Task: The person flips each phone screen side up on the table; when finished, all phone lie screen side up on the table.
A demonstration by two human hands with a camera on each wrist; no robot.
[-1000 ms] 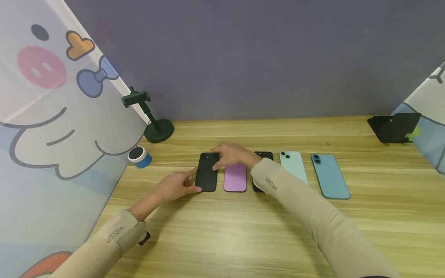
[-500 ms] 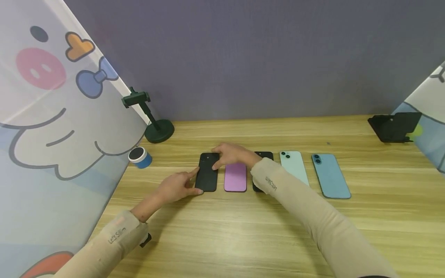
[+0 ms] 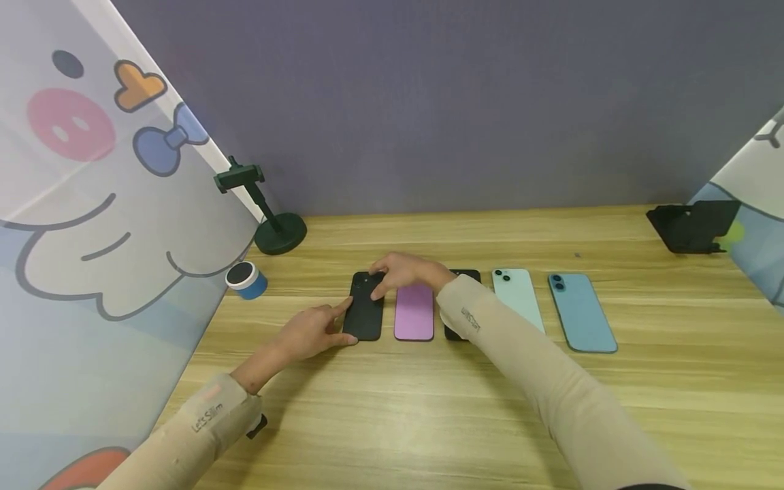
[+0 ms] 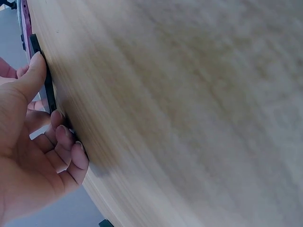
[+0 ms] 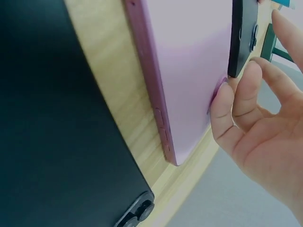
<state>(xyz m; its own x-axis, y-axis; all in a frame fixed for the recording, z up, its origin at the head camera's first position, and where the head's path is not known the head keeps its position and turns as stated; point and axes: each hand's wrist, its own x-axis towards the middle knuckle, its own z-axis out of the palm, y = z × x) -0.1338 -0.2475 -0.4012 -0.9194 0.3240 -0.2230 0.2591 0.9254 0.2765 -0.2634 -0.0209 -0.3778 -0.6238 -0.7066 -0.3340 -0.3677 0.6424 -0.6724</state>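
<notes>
Five phones in a row on the wood-grain counter (image 3: 392, 415), all lying flat; both hands at the leftmost, a black phone (image 3: 365, 316), back up, camera end away from the person.

Left hand (image 3: 306, 332): at the lower left corner of that phone. Thumb at the near edge, index finger at the left side, the two spread to hold the corner between them. Remaining fingers curled low beside it, seen in the left wrist view.

Right hand (image 3: 399, 272): reaches over from the right, thumb on the right edge of the same phone, index finger at the top right corner, pinching it there. Other fingers bent above the purple phone (image 3: 414, 320); contact with it, cannot tell.

Next along the row: the purple phone, just beside, its top covered by the right hand; a second black phone (image 3: 453, 329), crossed by the right sleeve (image 3: 520, 354); a pale mint phone (image 3: 518, 296), partly under the forearm; a blue phone (image 3: 583, 313) at the right end, slightly slanted.

Farther off: blue tub (image 3: 251, 286) with black-topped white lid, dark green stand (image 3: 280, 235) behind it, black stand (image 3: 692, 226) at far right, grey partition (image 3: 429, 102) at the back.
</notes>
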